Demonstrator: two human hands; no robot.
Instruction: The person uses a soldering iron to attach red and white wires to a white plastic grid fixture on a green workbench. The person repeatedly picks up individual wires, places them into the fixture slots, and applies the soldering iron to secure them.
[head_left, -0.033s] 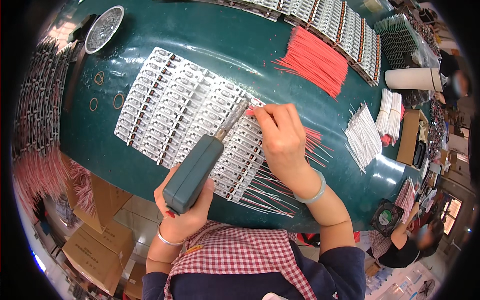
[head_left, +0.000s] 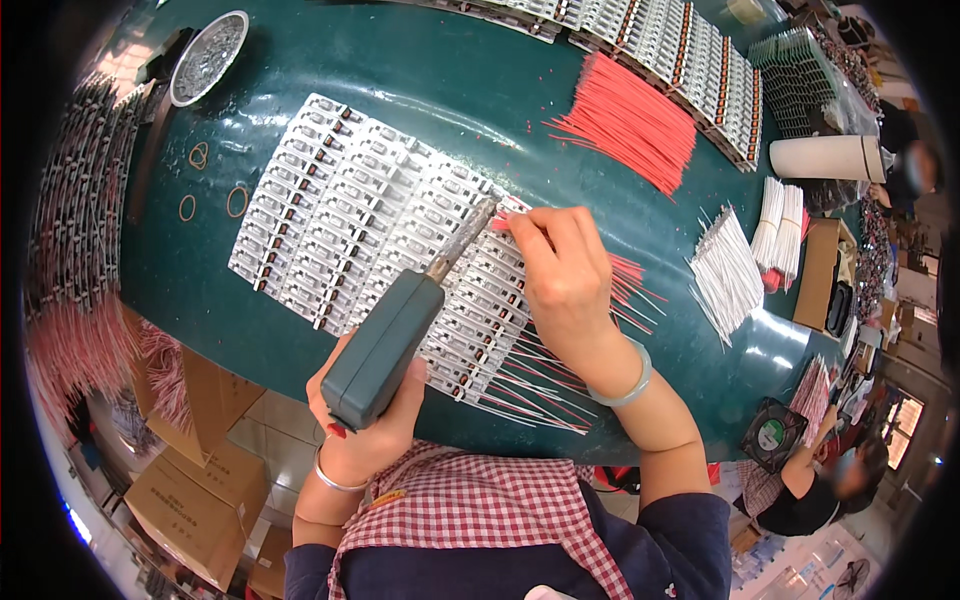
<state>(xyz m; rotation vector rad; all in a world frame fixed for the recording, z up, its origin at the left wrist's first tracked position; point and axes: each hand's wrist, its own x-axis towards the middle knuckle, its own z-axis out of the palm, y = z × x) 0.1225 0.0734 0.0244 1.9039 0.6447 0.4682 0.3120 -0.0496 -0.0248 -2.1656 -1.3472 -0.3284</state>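
My left hand [head_left: 390,425] is wrapped round a dark green soldering gun [head_left: 385,350]. Its metal tip reaches the far right corner of a white panel of small circuit boards [head_left: 345,200], which lies flat on the green table. Close by the tip, my right hand [head_left: 565,280] pinches a thin red wire [head_left: 502,222] against that corner. Under and beside this hand, several red and white wires [head_left: 530,390] stick out from the panel's right edge. The exact contact between tip, wire and board is too small to make out.
A pile of red wires [head_left: 635,120] lies far right, before stacked panels [head_left: 680,70]. White wires [head_left: 730,275] sit farther right. A metal bowl [head_left: 208,60] and rubber bands [head_left: 237,202] are at left. Cardboard boxes [head_left: 200,500] stand below; a co-worker [head_left: 820,490] sits at right.
The soldering gun's body and my left hand have shifted very slightly to the left. My right hand and the panel look the same.
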